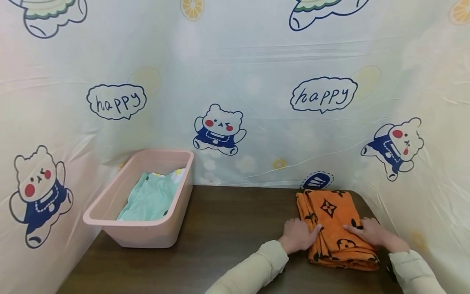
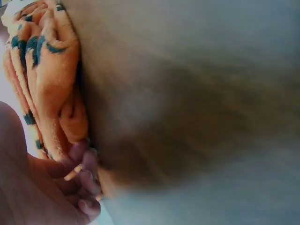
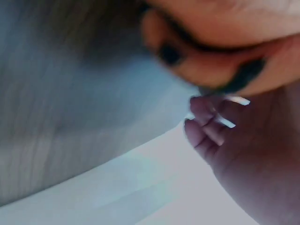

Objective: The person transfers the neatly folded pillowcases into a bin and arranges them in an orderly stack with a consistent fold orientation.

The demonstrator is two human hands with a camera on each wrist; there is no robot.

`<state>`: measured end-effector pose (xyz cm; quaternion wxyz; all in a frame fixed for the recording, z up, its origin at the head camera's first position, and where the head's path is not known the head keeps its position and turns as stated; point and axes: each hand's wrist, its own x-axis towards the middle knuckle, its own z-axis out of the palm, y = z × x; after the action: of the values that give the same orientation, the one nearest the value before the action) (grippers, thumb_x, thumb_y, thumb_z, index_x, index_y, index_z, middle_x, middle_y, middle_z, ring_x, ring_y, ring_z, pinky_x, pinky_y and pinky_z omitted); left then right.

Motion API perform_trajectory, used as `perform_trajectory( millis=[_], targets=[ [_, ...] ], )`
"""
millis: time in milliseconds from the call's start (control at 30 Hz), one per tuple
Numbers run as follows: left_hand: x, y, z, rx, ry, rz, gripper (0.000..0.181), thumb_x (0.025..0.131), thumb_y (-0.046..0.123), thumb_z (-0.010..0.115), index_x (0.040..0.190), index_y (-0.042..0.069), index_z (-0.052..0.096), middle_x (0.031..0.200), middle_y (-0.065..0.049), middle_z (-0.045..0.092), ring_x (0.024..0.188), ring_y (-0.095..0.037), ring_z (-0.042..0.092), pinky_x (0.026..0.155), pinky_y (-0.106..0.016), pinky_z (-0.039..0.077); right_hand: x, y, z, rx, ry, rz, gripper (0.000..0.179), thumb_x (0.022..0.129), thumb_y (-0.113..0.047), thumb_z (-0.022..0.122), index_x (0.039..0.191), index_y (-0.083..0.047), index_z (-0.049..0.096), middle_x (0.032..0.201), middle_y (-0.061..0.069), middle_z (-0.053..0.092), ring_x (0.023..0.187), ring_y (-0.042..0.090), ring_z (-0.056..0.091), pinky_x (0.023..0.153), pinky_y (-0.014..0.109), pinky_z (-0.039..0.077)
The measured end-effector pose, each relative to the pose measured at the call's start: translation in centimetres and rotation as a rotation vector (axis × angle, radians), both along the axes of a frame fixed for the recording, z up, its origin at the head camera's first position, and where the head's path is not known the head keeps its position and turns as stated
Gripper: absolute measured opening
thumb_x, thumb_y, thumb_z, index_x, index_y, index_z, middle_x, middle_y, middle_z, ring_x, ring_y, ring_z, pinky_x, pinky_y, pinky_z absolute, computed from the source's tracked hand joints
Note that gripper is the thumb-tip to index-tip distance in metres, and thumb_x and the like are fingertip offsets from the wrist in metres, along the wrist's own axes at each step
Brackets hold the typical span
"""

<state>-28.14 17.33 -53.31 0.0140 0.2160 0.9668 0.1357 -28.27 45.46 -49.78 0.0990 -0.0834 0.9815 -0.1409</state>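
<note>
A folded orange towel with black flower and diamond prints lies on the right part of the table, its layered folds facing the near side. My left hand grips its left edge, thumb over the top. In the left wrist view those fingers curl at the lower edge of the plush cloth. On the opposite side my right hand holds the towel, with the thumb lying on the upper layer. The right wrist view has its fingers beneath the rounded fold.
A pink plastic basin stands at the left of the dark wooden table, with a folded mint-green cloth inside. Behind and at both sides hangs a pale curtain printed with bears. The towel's far end lies close to the table's back edge.
</note>
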Motion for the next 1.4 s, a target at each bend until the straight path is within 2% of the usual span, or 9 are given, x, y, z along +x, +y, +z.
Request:
perform_trajectory(
  millis=[167, 267, 400, 600, 733, 900, 1000, 1133, 1400],
  targets=[
    [0.2, 1.3, 0.8, -0.022, -0.029, 0.112, 0.096, 0.094, 0.082, 0.016, 0.090, 0.008, 0.077, 0.100, -0.012, 0.069, 0.089, -0.024, 0.060, 0.081, -0.036, 0.045, 0.4, 1.1, -0.3, -0.037, 0.081, 0.010, 0.064, 0.103, -0.049, 0.052, 0.111, 0.012, 0.067, 0.113, 0.036, 0.062, 0.103, 0.052, 0.059, 0.087, 0.062, 0.048],
    [0.3, 1.9, 1.1, -0.027, -0.038, 0.164, 0.101, 0.090, 0.087, 0.020, 0.109, 0.005, 0.075, 0.101, -0.013, 0.067, 0.090, -0.025, 0.059, 0.085, -0.037, 0.044, 0.4, 1.5, -0.9, -0.022, 0.128, 0.011, 0.060, 0.102, -0.051, 0.054, 0.109, 0.007, 0.071, 0.116, 0.036, 0.061, 0.102, 0.051, 0.060, 0.086, 0.063, 0.049],
    [0.1, 2.6, 1.0, -0.050, -0.025, 0.194, 0.097, 0.088, 0.088, 0.027, 0.109, 0.006, 0.075, 0.103, -0.012, 0.066, 0.091, -0.025, 0.058, 0.086, -0.037, 0.044, 0.3, 1.7, -1.7, 0.006, 0.177, 0.010, 0.056, 0.100, -0.053, 0.057, 0.103, 0.001, 0.073, 0.108, 0.023, 0.064, 0.092, 0.036, 0.061, 0.081, 0.059, 0.050],
    [0.1, 3.0, 1.3, -0.091, -0.026, 0.188, 0.082, 0.091, 0.080, 0.036, 0.107, 0.010, 0.075, 0.111, -0.009, 0.067, 0.098, -0.023, 0.057, 0.090, -0.036, 0.043, 0.1, 1.6, -2.0, 0.036, 0.145, -0.013, 0.072, 0.100, -0.057, 0.054, 0.117, 0.011, 0.067, 0.115, 0.035, 0.063, 0.101, 0.048, 0.057, 0.086, 0.065, 0.046],
    [0.2, 3.1, 1.5, -0.164, -0.045, 0.170, 0.078, 0.095, 0.076, 0.031, 0.103, 0.014, 0.077, 0.111, -0.005, 0.071, 0.099, -0.022, 0.059, 0.088, -0.035, 0.043, 0.2, 1.0, -2.1, 0.086, 0.142, -0.025, 0.078, 0.098, -0.061, 0.054, 0.110, 0.015, 0.067, 0.110, 0.033, 0.063, 0.093, 0.042, 0.055, 0.082, 0.062, 0.046],
    [0.8, 3.2, 1.3, -0.229, -0.066, 0.186, 0.076, 0.096, 0.074, 0.031, 0.097, 0.015, 0.078, 0.102, -0.003, 0.072, 0.091, -0.022, 0.061, 0.081, -0.035, 0.043, 1.0, -0.1, -2.5, 0.090, 0.180, -0.010, 0.067, 0.097, -0.058, 0.058, 0.090, 0.008, 0.067, 0.094, 0.021, 0.061, 0.080, 0.032, 0.050, 0.071, 0.050, 0.045],
    [1.3, 3.0, 1.5, -0.237, -0.080, 0.207, 0.076, 0.095, 0.075, 0.032, 0.112, 0.016, 0.076, 0.117, -0.003, 0.070, 0.108, -0.022, 0.060, 0.091, -0.036, 0.044, 1.3, -0.7, -2.9, 0.080, 0.173, -0.019, 0.060, 0.097, -0.058, 0.058, 0.079, -0.001, 0.062, 0.085, 0.013, 0.055, 0.074, 0.025, 0.043, 0.067, 0.040, 0.039],
    [1.5, 2.8, 1.5, -0.234, -0.101, 0.221, 0.086, 0.095, 0.078, 0.025, 0.141, 0.014, 0.059, 0.145, -0.007, 0.056, 0.136, -0.023, 0.049, 0.110, -0.039, 0.038, 1.4, -1.0, -3.1, 0.075, 0.188, -0.026, 0.061, 0.099, -0.057, 0.054, 0.082, 0.001, 0.061, 0.081, 0.010, 0.051, 0.072, 0.024, 0.039, 0.066, 0.036, 0.035],
    [1.5, 3.3, 0.8, -0.246, -0.102, 0.224, 0.091, 0.095, 0.079, 0.017, 0.148, 0.013, 0.051, 0.149, -0.007, 0.051, 0.137, -0.021, 0.046, 0.110, -0.036, 0.036, 1.4, -0.9, -3.5, 0.092, 0.179, -0.023, 0.067, 0.102, -0.057, 0.048, 0.094, 0.007, 0.061, 0.083, 0.011, 0.049, 0.075, 0.025, 0.039, 0.066, 0.036, 0.033]
  ],
)
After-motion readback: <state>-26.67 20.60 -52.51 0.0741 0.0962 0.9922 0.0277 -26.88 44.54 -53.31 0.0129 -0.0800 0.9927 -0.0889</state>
